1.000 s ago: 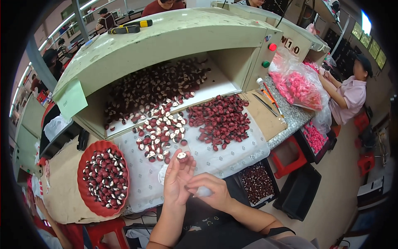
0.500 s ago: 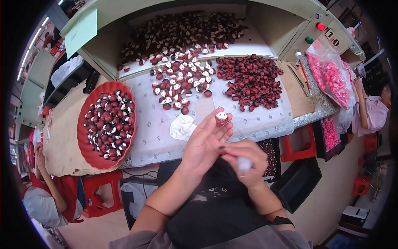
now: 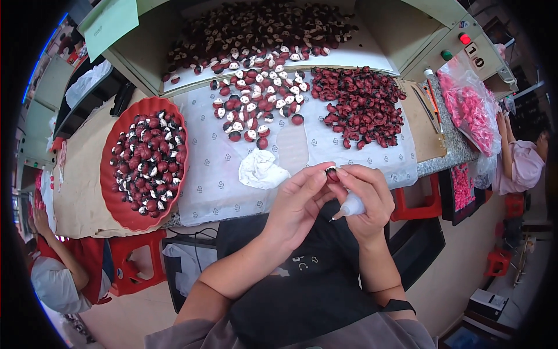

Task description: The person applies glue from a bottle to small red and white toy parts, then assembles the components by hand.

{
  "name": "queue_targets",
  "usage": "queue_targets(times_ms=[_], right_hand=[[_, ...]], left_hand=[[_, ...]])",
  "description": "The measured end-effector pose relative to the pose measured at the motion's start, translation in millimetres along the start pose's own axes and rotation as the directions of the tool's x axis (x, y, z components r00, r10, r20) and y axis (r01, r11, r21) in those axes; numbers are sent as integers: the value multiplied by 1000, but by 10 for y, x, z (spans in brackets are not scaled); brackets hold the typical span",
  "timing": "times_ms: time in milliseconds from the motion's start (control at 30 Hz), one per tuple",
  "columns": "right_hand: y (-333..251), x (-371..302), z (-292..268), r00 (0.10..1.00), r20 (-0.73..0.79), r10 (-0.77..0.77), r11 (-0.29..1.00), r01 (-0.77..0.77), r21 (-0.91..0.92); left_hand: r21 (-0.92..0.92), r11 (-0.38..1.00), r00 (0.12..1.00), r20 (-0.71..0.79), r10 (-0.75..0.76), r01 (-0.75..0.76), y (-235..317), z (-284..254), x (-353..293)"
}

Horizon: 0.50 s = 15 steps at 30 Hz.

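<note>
Hands meet just below the front edge of the worktop, over a dark apron. The left hand has its grip pinched on a small dark red piece, held at the fingertips where both hands come together. The right hand touches that same piece with its upper fingers, while its grip is pressed around a small white squeeze bottle whose thin nozzle points down and to the left. Just beyond the hands a crumpled white cloth lies on the white printed sheet that covers the worktop. Farther back on the sheet, a loose group of red and white pieces is spread out, and to its right sits a heap of dark red pieces. Behind both, a recessed shelf holds a larger mass of dark pieces. To the left, a round red tray rests on brown paper and is filled with red, white and dark pieces. At the right end of the worktop a clear bag of pink pieces stands near a panel with 1 red and 1 green button. A second person in a pink top sits at the far right, and another in red and white at the lower left.
</note>
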State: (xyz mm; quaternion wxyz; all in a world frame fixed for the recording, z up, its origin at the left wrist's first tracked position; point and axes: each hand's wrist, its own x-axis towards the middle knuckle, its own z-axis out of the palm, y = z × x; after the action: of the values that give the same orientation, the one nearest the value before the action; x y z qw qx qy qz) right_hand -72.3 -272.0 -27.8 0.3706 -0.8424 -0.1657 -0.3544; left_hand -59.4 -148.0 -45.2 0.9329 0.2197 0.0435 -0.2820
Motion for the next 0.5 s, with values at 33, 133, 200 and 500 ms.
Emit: queue_targets(times_ms=[33, 133, 200, 500], right_hand=[[8, -2, 4, 999, -33, -17, 1000, 17, 5], [3, 2, 12, 996, -76, -36, 998, 39, 41], [-33, -7, 5, 996, -84, -37, 996, 43, 77], [-72, -82, -20, 996, -67, 57, 986, -46, 158]], left_hand=[[-3, 1000, 1000, -4, 20, -20, -10, 15, -10], [165, 973, 987, 8, 161, -160, -27, 13, -42], [230, 953, 979, 2, 202, -197, -13, 37, -72], [482, 819, 945, 64, 322, -312, 28, -9, -58]])
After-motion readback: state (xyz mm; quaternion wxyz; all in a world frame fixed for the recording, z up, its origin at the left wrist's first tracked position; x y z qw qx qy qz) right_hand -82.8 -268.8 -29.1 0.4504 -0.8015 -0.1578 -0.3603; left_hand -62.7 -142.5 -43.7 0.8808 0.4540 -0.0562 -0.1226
